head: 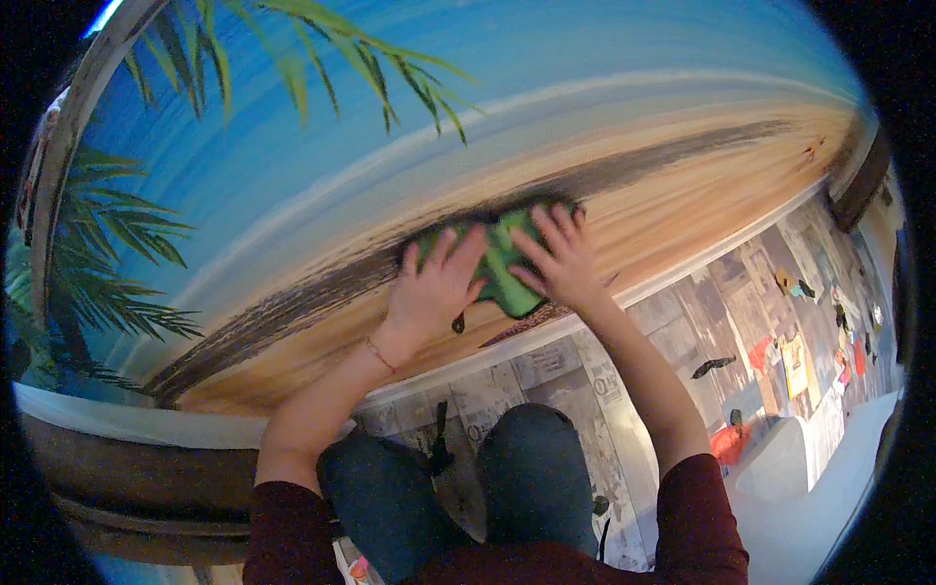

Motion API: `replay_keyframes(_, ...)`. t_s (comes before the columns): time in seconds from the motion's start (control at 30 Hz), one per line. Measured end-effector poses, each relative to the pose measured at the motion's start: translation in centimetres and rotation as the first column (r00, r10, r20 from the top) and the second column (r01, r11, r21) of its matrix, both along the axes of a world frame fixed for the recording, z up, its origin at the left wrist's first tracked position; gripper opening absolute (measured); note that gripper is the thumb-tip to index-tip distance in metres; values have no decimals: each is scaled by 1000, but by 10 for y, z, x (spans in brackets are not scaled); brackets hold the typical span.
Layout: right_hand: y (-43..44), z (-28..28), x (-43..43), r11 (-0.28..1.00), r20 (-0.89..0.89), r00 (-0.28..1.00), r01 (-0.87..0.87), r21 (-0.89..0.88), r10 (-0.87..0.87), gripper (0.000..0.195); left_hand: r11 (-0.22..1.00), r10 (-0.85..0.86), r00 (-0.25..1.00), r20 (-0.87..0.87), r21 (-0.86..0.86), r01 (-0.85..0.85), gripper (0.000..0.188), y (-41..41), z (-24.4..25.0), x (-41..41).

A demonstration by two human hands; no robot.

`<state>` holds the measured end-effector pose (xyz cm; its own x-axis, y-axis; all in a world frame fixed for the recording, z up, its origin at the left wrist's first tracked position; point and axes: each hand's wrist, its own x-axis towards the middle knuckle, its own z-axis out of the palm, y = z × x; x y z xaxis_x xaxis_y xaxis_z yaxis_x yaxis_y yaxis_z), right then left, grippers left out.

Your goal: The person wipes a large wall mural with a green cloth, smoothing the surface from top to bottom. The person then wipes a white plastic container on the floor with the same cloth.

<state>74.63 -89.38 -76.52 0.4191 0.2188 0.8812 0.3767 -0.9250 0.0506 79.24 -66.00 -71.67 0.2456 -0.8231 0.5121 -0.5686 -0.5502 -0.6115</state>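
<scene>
A green piece with dark edges (512, 274), perhaps a cutout or cloth, lies flat against a wall painted with a beach scene (409, 175). My left hand (439, 281) presses on its left part, fingers spread and slightly blurred. On its upper right part rests my right hand (556, 252), fingers also apart and palm towards the wall. Neither hand visibly grips the piece. Below it, a dark reddish speckled shape (523, 327) shows near the wall's lower edge. A small dark spot (458, 322) is visible under my left wrist.
A pale baseboard (651, 287) runs along the wall above the patterned floor (658, 329). Black scraps (711, 366), a yellow item (795, 365) and red pieces (730, 444) lie on the floor at right. A white curved surface (804, 526) stands at lower right.
</scene>
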Motion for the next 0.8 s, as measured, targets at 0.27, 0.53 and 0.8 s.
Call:
replay_keyframes(0.27, 8, -196, -43, 992, -440, 898, -67, -104, 14, 60, 972, -10, 739, -674, 167, 166, 53, 44, -159, -10)
replay_keyframes(0.53, 16, -134, -27, 878, -199, 979, 124, 463, -33, 63, 997, -77, 985, -156, 7, 79, 54, -36, -145, -15)
replay_keyframes(0.8, -8, -161, -4, 800, -56, 946, 301, 519, -320, 63, 993, -111, 976, -185, -65, 100, 50, -82, -171, -21)
